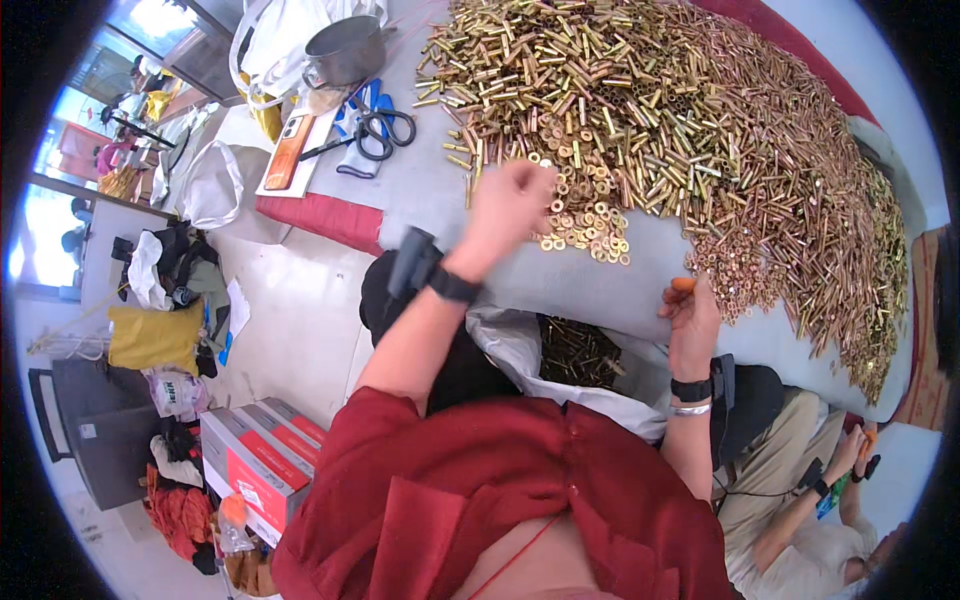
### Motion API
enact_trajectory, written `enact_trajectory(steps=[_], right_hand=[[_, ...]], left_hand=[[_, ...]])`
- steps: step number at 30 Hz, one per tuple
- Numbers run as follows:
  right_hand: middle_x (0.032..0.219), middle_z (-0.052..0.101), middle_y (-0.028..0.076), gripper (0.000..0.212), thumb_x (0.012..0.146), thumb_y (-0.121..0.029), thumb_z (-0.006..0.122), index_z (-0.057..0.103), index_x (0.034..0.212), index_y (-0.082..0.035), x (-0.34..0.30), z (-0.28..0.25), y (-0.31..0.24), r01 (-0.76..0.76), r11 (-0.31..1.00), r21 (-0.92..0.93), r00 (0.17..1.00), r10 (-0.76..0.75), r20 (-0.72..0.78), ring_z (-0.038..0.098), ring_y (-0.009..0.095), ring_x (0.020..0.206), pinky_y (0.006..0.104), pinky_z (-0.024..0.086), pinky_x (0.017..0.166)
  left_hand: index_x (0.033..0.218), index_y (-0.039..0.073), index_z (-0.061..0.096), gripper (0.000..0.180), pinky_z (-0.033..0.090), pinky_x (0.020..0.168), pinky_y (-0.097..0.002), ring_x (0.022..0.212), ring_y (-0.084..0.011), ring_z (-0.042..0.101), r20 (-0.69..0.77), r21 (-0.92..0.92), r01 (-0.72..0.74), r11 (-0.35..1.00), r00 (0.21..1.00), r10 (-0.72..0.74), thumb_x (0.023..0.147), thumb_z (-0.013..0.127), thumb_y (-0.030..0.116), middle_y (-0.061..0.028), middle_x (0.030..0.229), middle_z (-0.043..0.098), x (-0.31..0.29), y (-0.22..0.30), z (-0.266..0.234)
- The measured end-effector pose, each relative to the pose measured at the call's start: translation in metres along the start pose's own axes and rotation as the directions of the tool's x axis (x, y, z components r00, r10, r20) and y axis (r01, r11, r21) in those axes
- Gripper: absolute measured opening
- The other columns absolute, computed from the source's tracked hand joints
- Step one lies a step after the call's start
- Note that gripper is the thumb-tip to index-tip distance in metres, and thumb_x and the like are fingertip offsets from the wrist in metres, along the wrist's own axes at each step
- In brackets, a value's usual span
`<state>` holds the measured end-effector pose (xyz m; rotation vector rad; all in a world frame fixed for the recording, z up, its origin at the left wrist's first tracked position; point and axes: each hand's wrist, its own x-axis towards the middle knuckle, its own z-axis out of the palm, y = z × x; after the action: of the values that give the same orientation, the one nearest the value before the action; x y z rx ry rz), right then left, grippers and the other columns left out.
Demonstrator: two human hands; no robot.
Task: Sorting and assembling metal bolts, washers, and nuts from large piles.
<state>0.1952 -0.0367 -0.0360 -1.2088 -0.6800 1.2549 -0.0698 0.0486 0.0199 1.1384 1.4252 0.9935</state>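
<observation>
A large heap of brass-coloured metal sleeves (570, 70) covers the grey table cover (400, 200). Flat washers (600, 235) lie loose at its near edge. My left hand (508, 208) is beside these washers, its fingers curled together and slightly blurred; whatever they hold is hidden. Farther right, my right hand (690, 318) hovers at the table's near edge with bent, closed fingers. An orange fingertip cover (684, 284) shows on it. Small coppery nuts or rings (735, 270) lie just beyond that hand. Below the edge, a white bag (515, 350) holds dark metal pieces (578, 352).
Black-handled scissors (385, 133), an orange phone (290, 152) and a metal pot (345, 50) sit at the far left of the table. Printed cartons (255, 455) stand on the floor at left. A co-worker (810, 540) sits at lower right, hands near the table.
</observation>
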Motion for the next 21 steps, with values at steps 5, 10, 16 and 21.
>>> enact_trajectory(steps=[5,10,16,21], right_hand=[[0.079,0.06,0.008,0.04,0.099,-0.034,0.045,0.06,0.091,0.001,0.001,0.007,0.004,0.012,0.993,-0.116,1.0,-0.015,-0.026,0.058,0.014,0.071,0.0273,0.048,0.056],[0.08,0.06,0.007,0.038,0.099,-0.034,0.046,0.059,0.09,0.001,-0.003,0.003,0.005,0.037,0.989,-0.141,0.999,-0.036,0.01,0.057,0.014,0.072,0.0283,0.049,0.059],[0.079,0.061,0.007,0.04,0.099,-0.035,0.046,0.061,0.087,0.001,-0.003,-0.001,0.01,0.072,0.992,-0.103,0.997,-0.069,0.037,0.055,0.012,0.067,0.0269,0.048,0.059],[0.078,0.06,0.006,0.04,0.099,-0.033,0.045,0.061,0.086,0.001,-0.006,0.0,0.009,0.097,0.983,-0.156,0.994,-0.088,0.065,0.054,0.011,0.064,0.0257,0.046,0.059]], left_hand=[[0.087,-0.002,0.064,0.028,0.054,0.064,-0.0362,0.072,-0.0312,0.068,-0.316,0.609,-0.062,0.791,0.895,0.313,0.081,0.065,0.025,-0.018,0.076,0.067,0.061,-0.042,-0.055],[0.086,-0.003,0.065,0.037,0.053,0.074,-0.0418,0.084,-0.0379,0.065,-0.377,0.665,0.124,0.736,0.907,0.188,0.075,0.069,0.032,-0.0243,0.082,0.066,0.066,-0.028,-0.048],[0.082,-0.004,0.066,0.032,0.053,0.074,-0.044,0.084,-0.0378,0.066,-0.359,0.773,0.219,0.596,0.925,0.125,0.069,0.069,0.026,-0.025,0.082,0.066,0.073,-0.006,-0.033],[0.077,-0.002,0.069,0.027,0.054,0.071,-0.0424,0.081,-0.0382,0.066,-0.3,0.85,0.21,0.483,0.947,0.117,0.068,0.062,0.022,-0.0238,0.085,0.067,0.075,0.004,-0.021]])
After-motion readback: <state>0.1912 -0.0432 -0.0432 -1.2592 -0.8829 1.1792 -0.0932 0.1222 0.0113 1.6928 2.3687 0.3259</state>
